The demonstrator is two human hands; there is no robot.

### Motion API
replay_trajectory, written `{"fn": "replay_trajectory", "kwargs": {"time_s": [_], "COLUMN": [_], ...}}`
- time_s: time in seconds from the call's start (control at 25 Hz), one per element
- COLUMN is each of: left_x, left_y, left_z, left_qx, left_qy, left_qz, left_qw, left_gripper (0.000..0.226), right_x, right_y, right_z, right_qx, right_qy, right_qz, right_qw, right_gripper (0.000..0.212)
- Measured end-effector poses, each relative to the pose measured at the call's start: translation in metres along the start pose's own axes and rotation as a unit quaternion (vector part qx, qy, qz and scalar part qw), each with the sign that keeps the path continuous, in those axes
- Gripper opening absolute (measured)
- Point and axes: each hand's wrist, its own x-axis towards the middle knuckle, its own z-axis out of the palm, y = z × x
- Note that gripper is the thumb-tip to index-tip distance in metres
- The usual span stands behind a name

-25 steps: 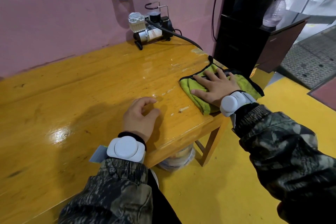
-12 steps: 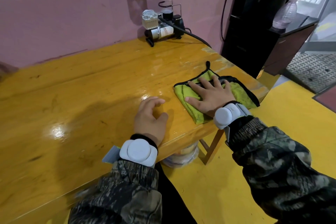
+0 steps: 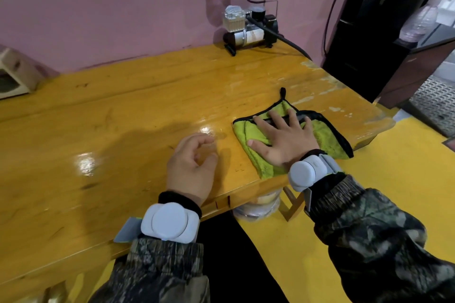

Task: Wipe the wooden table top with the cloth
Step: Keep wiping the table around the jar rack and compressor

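A beige box-like object [image 3: 12, 76] sits at the far left against the pink wall, on the back edge of the glossy yellow-orange wooden table top [image 3: 110, 118]. From there a broad stretch of bare wood runs rightward to the hands. The left hand [image 3: 190, 167] rests on the wood near the front edge, fingers loosely curled and grasping nothing. Further back, by the wall, stands a small black-and-silver air compressor [image 3: 248, 29], well apart from both hands. Just right of the left hand lies the folded lime-green cloth with black trim [image 3: 242, 130], near the table's front right corner, its near fold reaching the front edge. The right hand [image 3: 283, 138] presses flat on it, fingers straight and spread. A narrow strip of worn wood separates the cloth from the table's right edge. Beyond that edge is a yellow floor [image 3: 406, 192].
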Motion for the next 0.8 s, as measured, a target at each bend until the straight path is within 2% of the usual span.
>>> {"fn": "replay_trajectory", "kwargs": {"time_s": [0.44, 0.8], "left_x": [-0.011, -0.026], "left_y": [-0.027, -0.048], "left_z": [-0.067, -0.116], "left_qx": [0.021, 0.067], "left_qy": [0.029, 0.064], "left_qz": [-0.016, -0.022], "left_qw": [0.999, 0.995], "left_gripper": [0.033, 0.023], "right_x": [-0.016, -0.024], "right_y": [-0.093, -0.169], "right_z": [0.003, 0.004], "right_qx": [-0.006, -0.005], "right_qy": [-0.012, -0.032], "right_qz": [-0.043, -0.083], "right_qw": [0.999, 0.996], "right_gripper": [0.080, 0.084]}}
